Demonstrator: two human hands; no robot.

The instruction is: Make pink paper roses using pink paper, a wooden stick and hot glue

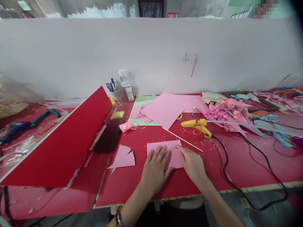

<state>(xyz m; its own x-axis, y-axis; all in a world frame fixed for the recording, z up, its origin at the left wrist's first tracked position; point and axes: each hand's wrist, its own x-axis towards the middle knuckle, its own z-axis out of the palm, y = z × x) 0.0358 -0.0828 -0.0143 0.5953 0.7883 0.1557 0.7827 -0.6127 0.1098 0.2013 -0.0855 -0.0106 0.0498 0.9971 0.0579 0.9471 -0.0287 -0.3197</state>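
A pink sheet of paper (pixel 174 153) lies on the red table near its front edge, apparently folded into a rectangle. My left hand (pixel 156 167) rests flat on it with the fingers stretched out and the thumb pointing right. At the sheet's right edge is my right hand (pixel 193 162), its fingers drawn together and a fingertip pressed near the upper right corner. To the left of my hands lies a cut pink paper piece (pixel 124 157) with a notch. A thin wooden stick (pixel 183 138) lies slanted just beyond the sheet.
A yellow glue gun (pixel 195 124) with a black cord lies at right, before a heap of pink paper bouquets (pixel 227 113). Larger pink sheets (pixel 163 108) lie behind. At left are a black phone (pixel 109 135), a slanted red board (pixel 66 142) and pliers (pixel 44 118).
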